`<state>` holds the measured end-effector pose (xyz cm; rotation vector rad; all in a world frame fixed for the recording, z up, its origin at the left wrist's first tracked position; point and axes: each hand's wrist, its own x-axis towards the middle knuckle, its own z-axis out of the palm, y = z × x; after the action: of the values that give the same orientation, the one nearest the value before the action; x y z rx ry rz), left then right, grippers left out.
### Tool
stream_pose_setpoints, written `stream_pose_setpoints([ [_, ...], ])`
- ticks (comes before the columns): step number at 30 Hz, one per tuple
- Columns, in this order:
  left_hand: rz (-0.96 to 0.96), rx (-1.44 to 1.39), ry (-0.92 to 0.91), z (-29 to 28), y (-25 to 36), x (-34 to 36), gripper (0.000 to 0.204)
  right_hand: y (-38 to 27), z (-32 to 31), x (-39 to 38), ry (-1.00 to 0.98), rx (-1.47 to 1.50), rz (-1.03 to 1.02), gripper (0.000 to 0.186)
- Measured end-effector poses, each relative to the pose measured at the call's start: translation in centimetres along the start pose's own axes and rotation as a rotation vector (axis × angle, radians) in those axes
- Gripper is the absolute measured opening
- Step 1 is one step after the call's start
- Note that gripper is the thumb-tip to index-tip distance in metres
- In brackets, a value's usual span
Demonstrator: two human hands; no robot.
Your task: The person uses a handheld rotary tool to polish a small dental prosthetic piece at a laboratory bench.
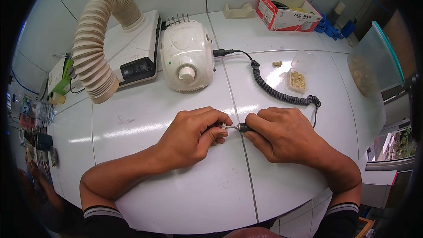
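Hose: the ribbed cream hose [92,48] bends down, to the left of the white control box [187,53] that has a round dial.
Flat machine: this white machine [128,50] stands just left of the control box, and the hose rises from it.
Left hand: the left hand [194,134] is in front of the control box, thumb and finger clamped together on the small pale piece [224,126].
Pale piece: it is in front of the control box and a little to its right, mostly covered by the fingertips.
Handpiece: the dark handpiece [243,127] points its thin metal tip at the pale piece; if they touch, I cannot tell.
Right hand: the right hand [282,134] is in front and to the right of the control box, its fingers closed around the handpiece.
Cord: the coiled black cord [277,94] runs rightward from the control box.
Small container: a clear container [299,91] with yellowish pieces is on the white surface [145,121], right of the control box.
Tub: the clear tub [379,53] with teal rim is far right of the control box.
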<state>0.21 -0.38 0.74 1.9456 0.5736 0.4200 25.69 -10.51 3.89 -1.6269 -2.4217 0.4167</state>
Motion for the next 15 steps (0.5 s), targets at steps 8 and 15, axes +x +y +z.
stream_pose_setpoints([
  [8,-0.003,0.007,0.0,0.0,-0.05,-0.01,0.02,0.07,0.0,0.01,0.008,0.005,-0.008,0.02],
  [15,-0.01,-0.006,0.005,0.08,-0.07,0.02,0.02,0.14,0.12,0.0,0.014,0.003,-0.009,0.02],
])
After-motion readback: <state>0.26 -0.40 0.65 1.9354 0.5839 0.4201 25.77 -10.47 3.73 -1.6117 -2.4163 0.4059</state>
